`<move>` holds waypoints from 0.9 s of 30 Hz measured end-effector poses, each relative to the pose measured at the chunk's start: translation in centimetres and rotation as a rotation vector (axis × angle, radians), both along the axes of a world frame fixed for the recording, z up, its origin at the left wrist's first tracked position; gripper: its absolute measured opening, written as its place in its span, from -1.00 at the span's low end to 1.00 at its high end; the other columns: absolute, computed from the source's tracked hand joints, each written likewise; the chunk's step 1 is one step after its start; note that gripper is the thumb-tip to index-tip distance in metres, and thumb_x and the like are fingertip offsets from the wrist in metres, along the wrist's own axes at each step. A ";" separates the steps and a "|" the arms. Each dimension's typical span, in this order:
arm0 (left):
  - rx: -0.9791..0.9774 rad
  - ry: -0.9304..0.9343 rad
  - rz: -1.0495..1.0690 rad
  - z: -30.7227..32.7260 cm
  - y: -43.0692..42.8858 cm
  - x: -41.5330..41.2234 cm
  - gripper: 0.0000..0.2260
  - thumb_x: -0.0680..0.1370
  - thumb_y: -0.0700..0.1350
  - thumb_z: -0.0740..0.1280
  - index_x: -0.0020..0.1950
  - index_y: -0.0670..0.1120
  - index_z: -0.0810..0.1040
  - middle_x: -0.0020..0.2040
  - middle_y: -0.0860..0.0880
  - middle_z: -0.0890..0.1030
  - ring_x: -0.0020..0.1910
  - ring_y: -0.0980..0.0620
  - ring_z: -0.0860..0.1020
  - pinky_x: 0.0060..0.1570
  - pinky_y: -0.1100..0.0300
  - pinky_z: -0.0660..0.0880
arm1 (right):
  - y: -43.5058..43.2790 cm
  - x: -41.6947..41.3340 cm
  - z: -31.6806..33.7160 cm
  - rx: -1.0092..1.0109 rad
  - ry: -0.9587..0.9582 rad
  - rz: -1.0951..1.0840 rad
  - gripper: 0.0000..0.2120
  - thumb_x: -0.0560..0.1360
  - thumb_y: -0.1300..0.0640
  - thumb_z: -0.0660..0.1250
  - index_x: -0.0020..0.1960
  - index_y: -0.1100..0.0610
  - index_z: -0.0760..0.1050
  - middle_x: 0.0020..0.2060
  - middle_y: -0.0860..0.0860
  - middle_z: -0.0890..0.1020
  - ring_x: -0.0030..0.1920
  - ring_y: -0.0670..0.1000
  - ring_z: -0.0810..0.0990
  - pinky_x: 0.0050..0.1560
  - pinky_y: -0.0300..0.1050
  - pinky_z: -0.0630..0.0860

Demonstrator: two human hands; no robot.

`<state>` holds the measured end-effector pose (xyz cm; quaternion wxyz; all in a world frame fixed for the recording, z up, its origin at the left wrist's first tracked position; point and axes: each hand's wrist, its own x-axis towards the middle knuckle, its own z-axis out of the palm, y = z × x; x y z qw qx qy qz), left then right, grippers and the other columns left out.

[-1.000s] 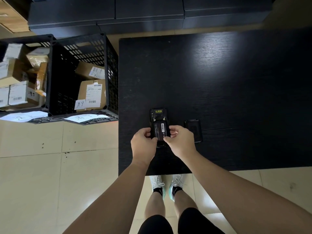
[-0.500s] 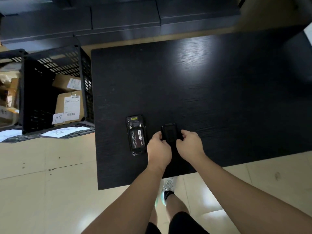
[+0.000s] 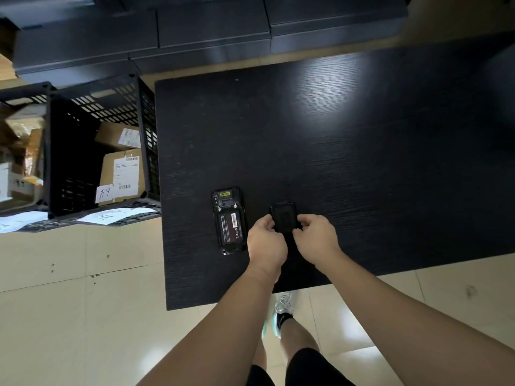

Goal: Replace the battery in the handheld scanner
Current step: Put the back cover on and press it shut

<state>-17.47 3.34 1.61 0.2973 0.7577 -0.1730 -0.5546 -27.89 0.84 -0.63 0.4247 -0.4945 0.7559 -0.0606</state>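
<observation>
Near the table's front edge, the left hand (image 3: 266, 242) and right hand (image 3: 315, 238) pinch a black cover (image 3: 284, 217) from either side, fingers curled on its edges. Just left of them the scanner (image 3: 229, 220) lies face down on the table (image 3: 348, 151), its battery (image 3: 231, 228) exposed. Beyond the table's left edge stands a crate (image 3: 83, 151) of boxes

I see a black wood-grain worktop (image 3: 334, 140) with a soft light glare, standing on cream floor tiles (image 3: 69, 316). Left of it sit black slatted crates (image 3: 83, 162) holding cardboard parcels (image 3: 122, 174); dark cabinets (image 3: 211, 32) line the far side.
</observation>
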 end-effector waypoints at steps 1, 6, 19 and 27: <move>0.000 0.023 0.032 0.0 0.0 0.0 -0.52 0.60 -0.44 0.11 0.52 -0.20 0.38 0.40 -0.11 0.51 0.35 0.01 0.51 0.16 0.36 0.39 | 0.0 0.0 0.0 -0.006 -0.005 -0.013 -0.61 0.54 0.21 0.37 0.37 0.13 0.52 0.30 0.06 0.53 0.21 0.03 0.57 0.08 -0.24 0.44; -0.015 0.022 0.079 -0.1 0.1 0.0 -0.51 0.60 -0.42 0.12 0.51 -0.14 0.39 0.38 -0.08 0.54 0.31 0.06 0.50 0.17 0.30 0.37 | 0.2 -0.2 0.4 -0.026 -0.044 -0.110 -0.62 0.52 0.18 0.43 0.33 0.12 0.54 0.17 0.03 0.64 0.04 -0.07 0.57 0.04 -0.23 0.49; -0.127 -0.114 0.068 1.3 0.3 4.6 -0.60 0.56 -0.36 0.37 0.37 -0.09 0.56 0.11 0.03 0.62 -0.09 0.24 0.59 -0.19 0.49 0.46 | -0.1 2.3 3.2 -0.081 -0.182 -0.108 -0.64 0.42 0.15 0.54 0.20 0.07 0.61 -0.07 -0.12 0.66 -0.12 -0.20 0.59 -0.10 -0.33 0.51; -0.151 -0.153 0.094 1.0 1.6 9.7 -0.61 0.52 -0.38 0.37 0.29 -0.07 0.61 0.02 0.06 0.65 -0.06 0.15 0.64 0.00 0.27 0.59 | 0.0 6.5 3.0 -0.066 -0.303 -0.001 -0.67 0.46 0.15 0.51 0.22 0.10 0.63 0.00 -0.05 0.71 -0.06 -0.18 0.64 -0.01 -0.23 0.59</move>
